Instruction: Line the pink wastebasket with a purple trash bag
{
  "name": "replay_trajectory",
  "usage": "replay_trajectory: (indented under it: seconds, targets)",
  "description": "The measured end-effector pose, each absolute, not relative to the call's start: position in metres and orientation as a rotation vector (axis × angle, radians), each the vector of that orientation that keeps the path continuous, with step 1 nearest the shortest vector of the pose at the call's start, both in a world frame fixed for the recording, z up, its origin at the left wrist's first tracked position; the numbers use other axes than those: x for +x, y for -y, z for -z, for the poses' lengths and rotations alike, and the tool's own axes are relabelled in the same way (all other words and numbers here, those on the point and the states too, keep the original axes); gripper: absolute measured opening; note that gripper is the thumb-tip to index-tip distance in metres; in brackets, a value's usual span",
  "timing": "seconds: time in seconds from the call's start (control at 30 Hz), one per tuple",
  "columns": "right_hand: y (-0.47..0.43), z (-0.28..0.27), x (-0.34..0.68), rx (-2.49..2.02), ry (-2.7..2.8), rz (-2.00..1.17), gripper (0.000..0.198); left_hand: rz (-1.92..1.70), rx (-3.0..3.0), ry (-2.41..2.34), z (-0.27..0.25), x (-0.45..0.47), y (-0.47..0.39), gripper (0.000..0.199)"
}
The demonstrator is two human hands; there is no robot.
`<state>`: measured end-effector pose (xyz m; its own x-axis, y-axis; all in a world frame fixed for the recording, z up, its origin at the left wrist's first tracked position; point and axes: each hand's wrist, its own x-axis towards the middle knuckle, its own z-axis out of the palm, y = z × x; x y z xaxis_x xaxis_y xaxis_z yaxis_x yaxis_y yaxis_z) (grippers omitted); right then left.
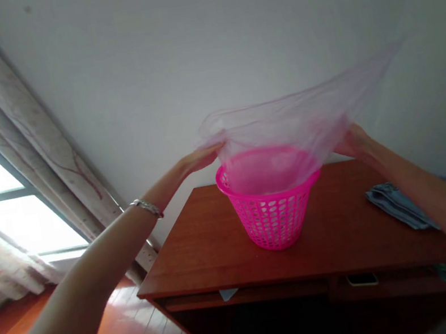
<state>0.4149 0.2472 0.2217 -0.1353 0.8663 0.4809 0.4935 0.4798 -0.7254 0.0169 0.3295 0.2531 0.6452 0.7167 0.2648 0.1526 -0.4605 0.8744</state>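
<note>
- Pink openwork basket (274, 221) stands upright on the brown worktop (194, 247).
- Thin translucent bag (279, 119) spreads above it, its lower part dipping into the basket's mouth.
- My left hand (206, 156) pinches the bag's near-left edge.
- My right hand (353, 142) grips its right side, fingers partly veiled by film.
- Folded blue cloth (398, 207) lies near my right forearm.

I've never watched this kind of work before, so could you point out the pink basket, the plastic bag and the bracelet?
Pink basket (274, 220): head view, on its lattice front wall.
Plastic bag (279, 122): head view, on its sheer film.
Bracelet (146, 207): head view, on its band.
</note>
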Motion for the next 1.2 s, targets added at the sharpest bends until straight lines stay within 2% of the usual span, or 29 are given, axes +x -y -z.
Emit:
replay_trajectory:
  seconds: [0.1, 0.27, 0.4, 0.63, 0.73, 0.87, 1.0, 1.1, 1.2]
  targets:
    - [-0.268, -0.250, 0.373, -0.910, 1.585, -0.733, 0.057, -0.790, 1.741, -0.519, -0.258, 0.069, -0.336, 0.067]
    - [-0.275, -0.271, 0.332, -0.700, 1.494, -0.900, 0.054, -0.909, 1.669, -0.418, -0.256, 0.113, -0.329, 0.066]
    - [-0.270, -0.264, 0.323, -0.661, 1.490, -0.830, 0.059, -1.150, 1.757, -0.661, -0.260, 0.110, -0.319, 0.059]
    - [-0.275, -0.261, 0.336, -0.528, 1.363, -0.687, 0.056, -1.403, 1.973, -0.944, -0.270, 0.085, -0.322, 0.054]
    - [-0.277, -0.261, 0.339, -0.597, 1.302, -0.674, 0.044, -1.359, 2.008, -1.015, -0.270, 0.083, -0.326, 0.060]
    - [-0.279, -0.253, 0.347, -0.661, 1.267, -0.783, 0.015, -1.365, 1.759, -0.852, -0.268, 0.081, -0.329, 0.062]
    - [-0.277, -0.239, 0.358, -0.685, 1.189, -0.927, 0.026, -1.199, 1.472, -0.617, -0.266, 0.082, -0.329, 0.060]
    - [-0.277, -0.230, 0.362, -0.678, 1.152, -1.107, 0.031, -0.976, 1.449, -0.575, -0.266, 0.086, -0.331, 0.060]
    - [-0.283, -0.235, 0.359, -0.680, 1.051, -1.212, 0.031, -0.902, 1.496, -0.612, -0.274, 0.088, -0.339, 0.060]
